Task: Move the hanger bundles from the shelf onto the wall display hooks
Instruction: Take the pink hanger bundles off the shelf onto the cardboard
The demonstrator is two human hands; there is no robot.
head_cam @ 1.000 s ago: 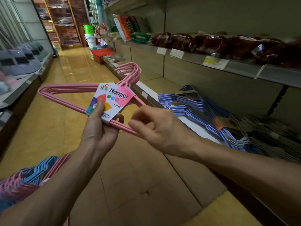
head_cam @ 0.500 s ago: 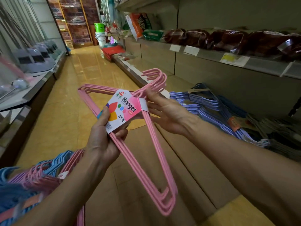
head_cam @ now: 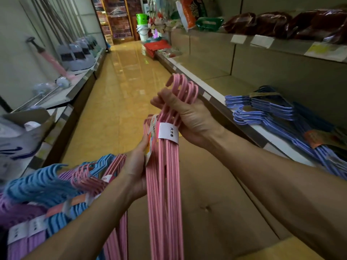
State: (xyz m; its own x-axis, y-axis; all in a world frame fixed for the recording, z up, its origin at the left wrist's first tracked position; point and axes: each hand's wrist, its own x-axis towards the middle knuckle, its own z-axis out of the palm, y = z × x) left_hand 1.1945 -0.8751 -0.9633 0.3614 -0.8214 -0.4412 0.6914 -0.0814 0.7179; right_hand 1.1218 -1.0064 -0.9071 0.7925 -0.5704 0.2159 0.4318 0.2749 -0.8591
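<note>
Shop aisle w/ a shiny yellow floor (head_cam: 120, 94) running ahead of me. Long shelf (head_cam: 221, 102) on my right w/ blue hanger bundles (head_cam: 272, 109) lying on it, well apart from my hands. Upper shelf (head_cam: 281, 44) carries dark red packs (head_cam: 272, 21). Low shelf on my left holds mops (head_cam: 78, 53). Bottom left, a bunch of blue, pink & purple hanger bundles (head_cam: 56, 186) hangs over my left forearm. Centre: pink hanger bundle (head_cam: 165, 184), edge-on & upright, hooks up top, bars hanging down, in front of me over a cardboard sheet (head_cam: 216, 212). My right hand (head_cam: 189, 117) grips the hook necks, fingers curled round them. My left hand (head_cam: 138, 166) holds the bundle lower, just under its white paper band (head_cam: 169, 132), thumb on the colour label (head_cam: 151, 139).
</note>
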